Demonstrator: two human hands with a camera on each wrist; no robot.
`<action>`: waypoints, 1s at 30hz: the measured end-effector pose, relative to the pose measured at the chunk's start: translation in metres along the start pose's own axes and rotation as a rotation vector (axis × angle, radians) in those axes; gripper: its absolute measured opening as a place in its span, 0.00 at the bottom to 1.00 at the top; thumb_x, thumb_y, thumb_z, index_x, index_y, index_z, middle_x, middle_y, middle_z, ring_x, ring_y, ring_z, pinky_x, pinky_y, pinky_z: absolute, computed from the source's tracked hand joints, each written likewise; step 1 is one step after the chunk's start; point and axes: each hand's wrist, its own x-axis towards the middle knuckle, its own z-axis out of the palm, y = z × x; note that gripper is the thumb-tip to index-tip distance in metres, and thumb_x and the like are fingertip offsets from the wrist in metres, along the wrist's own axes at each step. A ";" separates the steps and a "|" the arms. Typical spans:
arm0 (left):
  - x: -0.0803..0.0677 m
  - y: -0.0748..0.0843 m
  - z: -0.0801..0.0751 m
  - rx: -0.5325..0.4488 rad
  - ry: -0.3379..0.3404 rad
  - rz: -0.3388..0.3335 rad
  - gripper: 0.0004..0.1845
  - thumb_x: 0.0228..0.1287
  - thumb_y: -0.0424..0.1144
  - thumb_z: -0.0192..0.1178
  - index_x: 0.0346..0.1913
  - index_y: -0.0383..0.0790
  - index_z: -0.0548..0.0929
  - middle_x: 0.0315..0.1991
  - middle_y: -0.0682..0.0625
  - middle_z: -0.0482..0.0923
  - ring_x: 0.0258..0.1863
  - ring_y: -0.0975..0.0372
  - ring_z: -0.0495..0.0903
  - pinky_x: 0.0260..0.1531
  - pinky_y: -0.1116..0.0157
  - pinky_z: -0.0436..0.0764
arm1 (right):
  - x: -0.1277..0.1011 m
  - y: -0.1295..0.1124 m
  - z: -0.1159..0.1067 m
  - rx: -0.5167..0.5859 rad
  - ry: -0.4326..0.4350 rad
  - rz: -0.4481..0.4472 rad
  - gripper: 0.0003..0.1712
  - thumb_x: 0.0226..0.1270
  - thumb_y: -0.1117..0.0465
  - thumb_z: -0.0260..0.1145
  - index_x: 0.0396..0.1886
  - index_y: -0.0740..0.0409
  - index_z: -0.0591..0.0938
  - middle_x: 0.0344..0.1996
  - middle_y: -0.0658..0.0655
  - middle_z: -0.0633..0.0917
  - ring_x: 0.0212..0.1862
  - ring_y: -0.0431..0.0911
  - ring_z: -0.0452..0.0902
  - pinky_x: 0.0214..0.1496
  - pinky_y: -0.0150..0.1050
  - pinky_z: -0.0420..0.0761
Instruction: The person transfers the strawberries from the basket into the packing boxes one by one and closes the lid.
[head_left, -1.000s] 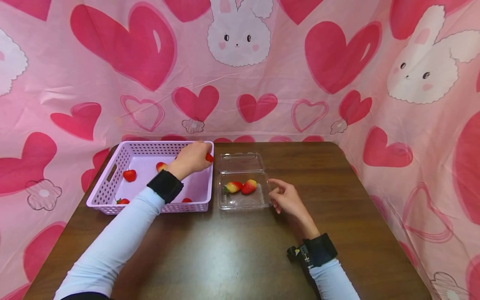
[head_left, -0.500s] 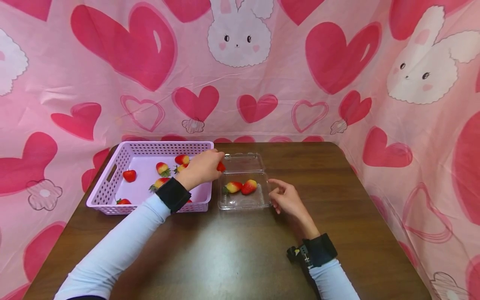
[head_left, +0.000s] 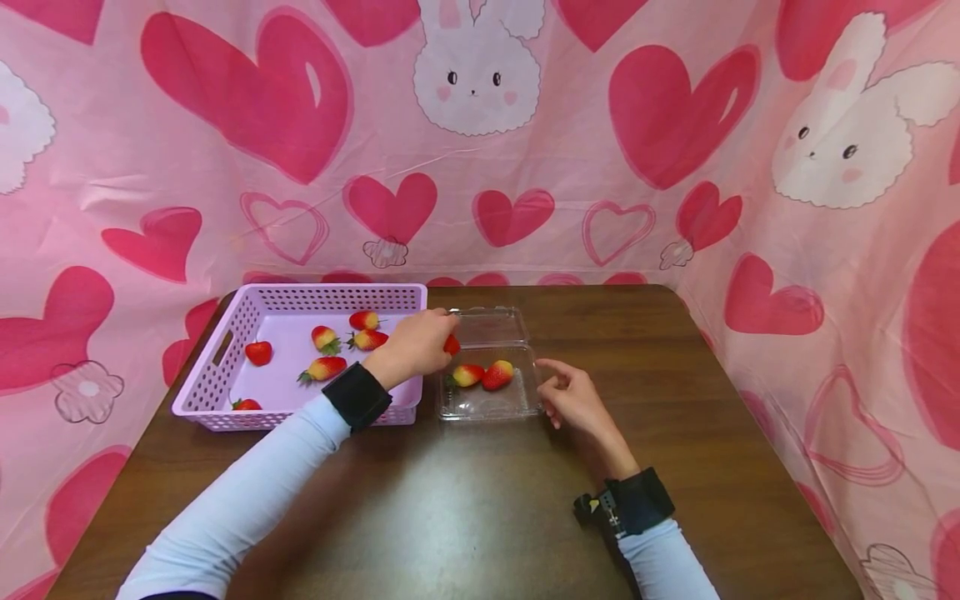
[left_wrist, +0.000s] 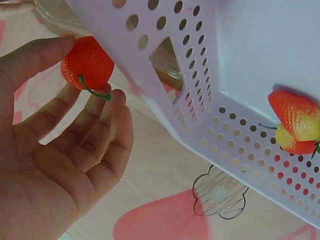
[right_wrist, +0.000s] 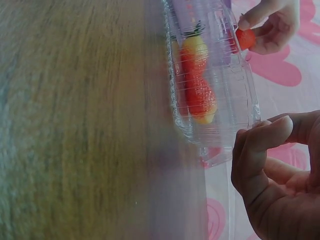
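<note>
Your left hand [head_left: 415, 343] pinches a strawberry [head_left: 452, 344] between thumb and fingertips, just over the clear box's [head_left: 487, 400] left edge. Your right hand [head_left: 573, 398] rests beside the box, fingers loosely curled, holding nothing. Two berries [head_left: 482, 374] lie inside it.

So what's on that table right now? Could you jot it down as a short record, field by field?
left hand: pinches a red strawberry over the near left corner of the clear box
right hand: rests on the table beside the box, holding nothing
clear plastic clamshell box: open, two strawberries inside
lilac perforated basket: five loose strawberries visible in it
table: dark wood
backdrop: pink cloth with hearts and bunnies
</note>
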 end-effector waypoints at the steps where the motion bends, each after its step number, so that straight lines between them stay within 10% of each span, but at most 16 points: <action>1: 0.000 0.001 0.001 0.006 0.002 0.005 0.19 0.58 0.36 0.73 0.52 0.36 0.84 0.43 0.41 0.82 0.42 0.48 0.84 0.39 0.50 0.86 | 0.000 0.000 0.000 0.001 0.001 0.002 0.28 0.74 0.70 0.62 0.72 0.63 0.75 0.20 0.57 0.78 0.16 0.46 0.72 0.21 0.37 0.79; 30: -0.001 0.031 0.023 -0.093 -0.159 0.105 0.23 0.60 0.34 0.77 0.58 0.35 0.86 0.42 0.45 0.85 0.40 0.54 0.79 0.48 0.57 0.85 | 0.001 -0.002 -0.002 0.007 -0.018 -0.001 0.28 0.74 0.71 0.61 0.73 0.66 0.74 0.21 0.57 0.78 0.17 0.46 0.72 0.21 0.37 0.79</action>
